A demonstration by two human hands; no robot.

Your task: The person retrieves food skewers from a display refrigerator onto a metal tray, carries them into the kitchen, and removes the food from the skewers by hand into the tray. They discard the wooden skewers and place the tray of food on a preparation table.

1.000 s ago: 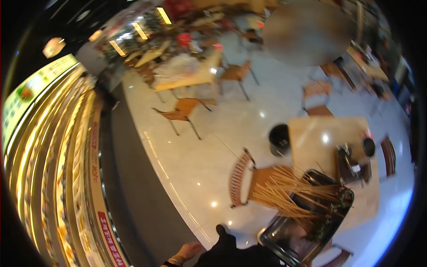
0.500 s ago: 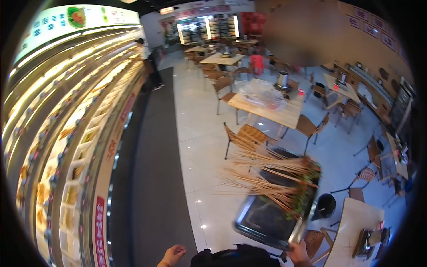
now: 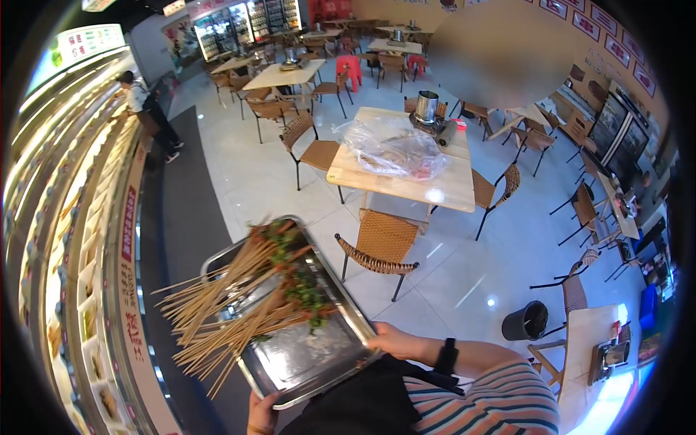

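A shallow metal tray (image 3: pixel 304 360) is held tilted in front of my body, between both hands. My left hand (image 3: pixel 262 412) grips its near corner, the thumb over the rim. My right hand (image 3: pixel 395 341) is closed on the right-hand rim. Across the tray lie many skewers, their thin wooden sticks (image 3: pixel 210 330) jutting past the left edge. Green leafy food (image 3: pixel 304 293) sits at their other ends, near the tray's far right side. The near part of the tray shows bare metal.
A lit refrigerated display shelf (image 3: pixel 87 239) runs along the left, where a person (image 3: pixel 145 112) stands. Ahead are a wooden table (image 3: pixel 435 185) with a plastic-wrapped bundle (image 3: pixel 395 148) and a woven chair (image 3: pixel 384 235). A black bin (image 3: pixel 525 320) and another table (image 3: pixel 587 341) are at right.
The tray has swung from the right to the left and turned. My left hand, free and apart from it before, now grips its near corner. The view has shifted right.
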